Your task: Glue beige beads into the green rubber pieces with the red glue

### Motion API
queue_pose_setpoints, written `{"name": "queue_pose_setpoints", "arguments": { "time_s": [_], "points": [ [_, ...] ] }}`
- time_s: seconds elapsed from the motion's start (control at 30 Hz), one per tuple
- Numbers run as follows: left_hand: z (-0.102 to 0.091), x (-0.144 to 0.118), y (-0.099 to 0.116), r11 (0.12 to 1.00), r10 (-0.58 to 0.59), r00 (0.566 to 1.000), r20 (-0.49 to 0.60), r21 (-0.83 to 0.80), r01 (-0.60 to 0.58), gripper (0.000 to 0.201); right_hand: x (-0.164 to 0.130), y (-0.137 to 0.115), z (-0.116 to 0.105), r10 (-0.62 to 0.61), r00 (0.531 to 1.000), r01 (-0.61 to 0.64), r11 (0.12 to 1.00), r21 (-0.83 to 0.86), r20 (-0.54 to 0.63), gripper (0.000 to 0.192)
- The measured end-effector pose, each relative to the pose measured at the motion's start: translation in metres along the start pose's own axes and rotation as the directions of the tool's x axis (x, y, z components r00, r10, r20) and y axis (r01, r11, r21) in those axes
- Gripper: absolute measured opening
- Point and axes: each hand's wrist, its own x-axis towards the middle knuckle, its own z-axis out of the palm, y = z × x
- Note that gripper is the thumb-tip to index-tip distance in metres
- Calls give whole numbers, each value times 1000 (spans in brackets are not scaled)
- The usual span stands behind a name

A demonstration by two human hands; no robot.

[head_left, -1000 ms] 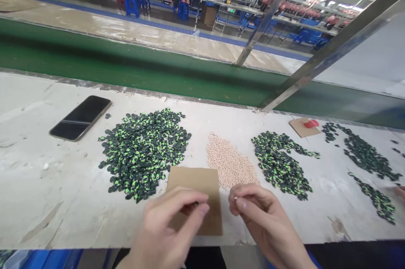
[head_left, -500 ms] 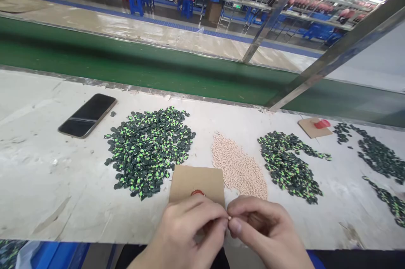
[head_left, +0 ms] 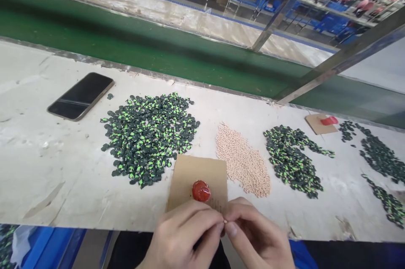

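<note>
My left hand point(head_left: 186, 233) and my right hand point(head_left: 256, 235) meet fingertip to fingertip at the table's front edge, both closed in a pinch. A tiny pale pink bead point(head_left: 225, 221) shows at the right thumb and forefinger, against the left fingertips. Whatever the left fingers pinch is hidden. Just beyond them lies a cardboard square point(head_left: 186, 172) carrying a small red cap with glossy red contents point(head_left: 201, 191). Right of the cardboard spreads a heap of pale pink beads point(head_left: 242, 161). To its left is a large pile of small dark green and bright green pieces point(head_left: 152, 138).
A phone point(head_left: 80, 96) lies at the left on the white table point(head_left: 79, 167). More dark green pieces point(head_left: 292, 161) lie at the right, near another cardboard piece point(head_left: 316, 124) with a red cap point(head_left: 329, 120). A green strip point(head_left: 158, 53) and metal post point(head_left: 316, 74) stand behind.
The view has tipped downward, so the table sits higher in the picture. My hands have drawn slightly back from the cardboard, uncovering the red cap. The pinched fingers stay together.
</note>
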Motion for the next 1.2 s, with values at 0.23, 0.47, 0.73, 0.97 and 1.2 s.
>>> {"name": "queue_pose_setpoints", "arguments": {
  "time_s": [0.23, 0.47, 0.73, 0.97, 1.2],
  "points": [
    [-26, -1, -13, 965, -263, 964, -39, -26, 262, 25, 8, 24, -7, -182, 982, 184, 909, -374, 40, 12],
    [-24, -9, -25, 906, -423, 905, -33, 0, 424, 16, 11, 30, 2, -228, 970, 242, 863, -445, 84, 15],
    [-23, -9, -26, 915, -403, 914, -48, -13, 403, 14, 12, 32, 2, -216, 971, 238, 856, -459, 99, 16],
    [-29, -4, -16, 897, -434, 901, -28, -109, 428, 24, 10, 27, -3, -99, 995, 102, 943, -317, 25, 11],
    [-12, 10, 7, 616, -609, 774, 176, -509, 601, 24, 2, 14, -6, 126, 982, -156, 959, 236, 139, 6]
  ]
}}
